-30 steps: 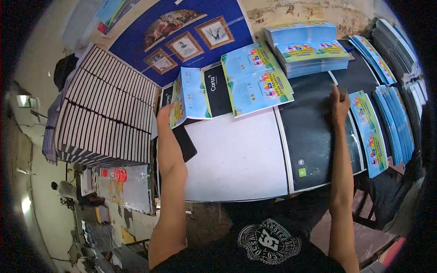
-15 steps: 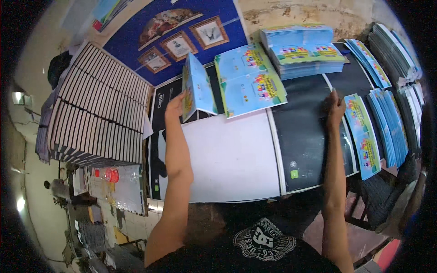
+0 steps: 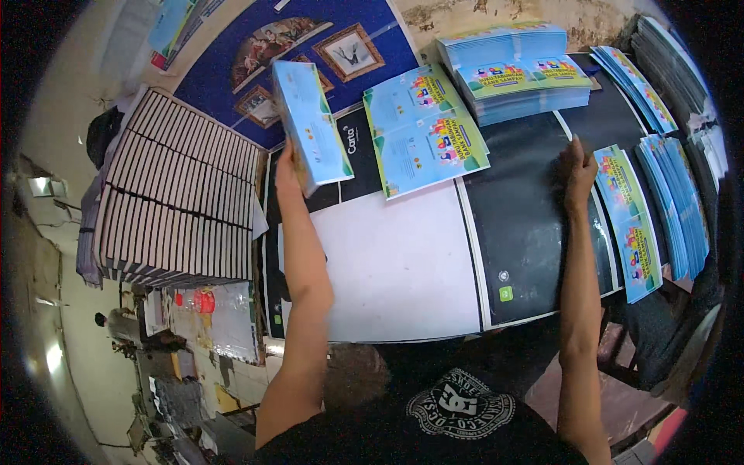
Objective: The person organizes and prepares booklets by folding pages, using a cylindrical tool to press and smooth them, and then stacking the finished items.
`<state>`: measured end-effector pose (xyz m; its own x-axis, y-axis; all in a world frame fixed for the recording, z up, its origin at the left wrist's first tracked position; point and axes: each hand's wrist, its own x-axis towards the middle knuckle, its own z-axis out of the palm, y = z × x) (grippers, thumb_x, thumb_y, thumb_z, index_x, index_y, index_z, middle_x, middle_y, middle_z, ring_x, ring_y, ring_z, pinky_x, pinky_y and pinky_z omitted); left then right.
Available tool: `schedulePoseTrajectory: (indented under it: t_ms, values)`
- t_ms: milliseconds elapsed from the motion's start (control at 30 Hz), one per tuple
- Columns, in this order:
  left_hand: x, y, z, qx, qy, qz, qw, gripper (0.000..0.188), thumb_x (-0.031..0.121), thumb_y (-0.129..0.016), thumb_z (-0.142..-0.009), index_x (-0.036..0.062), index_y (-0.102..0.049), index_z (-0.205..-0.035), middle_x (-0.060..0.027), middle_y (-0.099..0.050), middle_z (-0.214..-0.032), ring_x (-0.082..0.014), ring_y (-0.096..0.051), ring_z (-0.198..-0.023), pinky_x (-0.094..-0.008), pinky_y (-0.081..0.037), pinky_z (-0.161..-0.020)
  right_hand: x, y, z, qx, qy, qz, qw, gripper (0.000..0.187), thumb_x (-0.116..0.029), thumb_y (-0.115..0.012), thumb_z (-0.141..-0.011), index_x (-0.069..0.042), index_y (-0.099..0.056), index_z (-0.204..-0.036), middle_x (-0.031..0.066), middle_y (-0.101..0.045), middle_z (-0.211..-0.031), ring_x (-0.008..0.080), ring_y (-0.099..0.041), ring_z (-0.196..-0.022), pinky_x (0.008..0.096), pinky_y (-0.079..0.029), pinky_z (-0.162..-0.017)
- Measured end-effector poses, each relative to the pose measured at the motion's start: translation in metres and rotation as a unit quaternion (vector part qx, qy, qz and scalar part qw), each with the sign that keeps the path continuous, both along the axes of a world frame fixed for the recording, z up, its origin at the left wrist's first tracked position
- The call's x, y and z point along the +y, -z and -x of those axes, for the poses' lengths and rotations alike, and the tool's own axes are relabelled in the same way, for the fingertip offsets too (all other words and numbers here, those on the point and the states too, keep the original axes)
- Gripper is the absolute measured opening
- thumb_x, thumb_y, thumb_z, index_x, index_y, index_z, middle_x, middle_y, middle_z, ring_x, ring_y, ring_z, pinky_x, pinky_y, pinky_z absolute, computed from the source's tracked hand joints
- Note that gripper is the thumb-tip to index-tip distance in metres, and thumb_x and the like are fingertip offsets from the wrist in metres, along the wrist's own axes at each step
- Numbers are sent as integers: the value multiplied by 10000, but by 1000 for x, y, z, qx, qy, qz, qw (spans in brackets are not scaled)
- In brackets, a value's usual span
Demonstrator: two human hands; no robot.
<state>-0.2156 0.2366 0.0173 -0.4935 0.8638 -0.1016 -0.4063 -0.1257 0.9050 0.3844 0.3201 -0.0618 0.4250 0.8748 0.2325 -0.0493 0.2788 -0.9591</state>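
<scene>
My left hand grips the lower left edge of a folded blue printed cover, held tilted above the far left of the table. Its fingers are partly hidden behind the cover. To the right of it, a few unfolded covers, blue with yellow-green print, lie in a loose pile. My right hand is over the dark board on the right, beside a narrow pile of folded covers. One digit points away from me and nothing shows in that hand; the other fingers are partly hidden.
A white sheet lies on the black-topped table. Tall stacks of covers stand at the back. More folded bundles line the right side. A large block of bound books rises at the left, and a blue picture board leans behind.
My left hand has lifted the folded cover up and away from the table, its fold closing and a broad blue face now showing. The right hand has stayed in nearly the same place.
</scene>
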Motion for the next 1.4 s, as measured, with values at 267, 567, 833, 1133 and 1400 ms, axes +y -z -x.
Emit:
schedulePoseTrajectory:
  t_ms: [267,567,833,1133,1400]
  values:
    - [-19,63,87,164,72,349,920,364,370,-632,-973,22,-701,-1052,-126,-720,-891,-256,-678,-646,-412,-545,-560,-5,3,-14,46,-46,22,998,414,-428,-677,-943,-30,-629,-837,30,-565,-695,123,-521,-619,305,-420,-560]
    - [-12,88,69,97,77,238,963,284,348,-603,-987,80,-698,-1007,-87,-688,-811,-189,-631,-593,-366,-503,-507,1,6,-7,-20,6,-2,1000,463,-477,-652,-949,-28,-643,-835,26,-581,-699,105,-533,-609,260,-404,-550]
    - [17,83,73,199,119,386,893,399,415,-568,-1008,64,-698,-1145,-93,-738,-1058,-228,-708,-887,-376,-575,-784,-13,0,-17,0,3,45,999,469,-498,-688,-920,-37,-639,-853,39,-613,-731,139,-558,-644,284,-441,-595]
    - [-5,-5,36,411,-7,402,818,1232,817,-752,-595,-99,-516,-1384,-223,-599,-1317,-311,-594,-1190,-455,-467,-984,-2,1,-6,-38,-1,82,996,500,-516,-724,-886,-19,-680,-907,52,-646,-774,136,-577,-705,292,-464,-692]
    - [23,-51,-36,663,-49,484,568,1270,690,-867,-477,-74,-457,-1404,-274,-547,-1350,-374,-540,-1277,-431,-452,-1048,-15,-5,-8,-26,12,44,999,458,-482,-718,-898,-24,-704,-899,50,-658,-752,133,-594,-688,289,-466,-679]
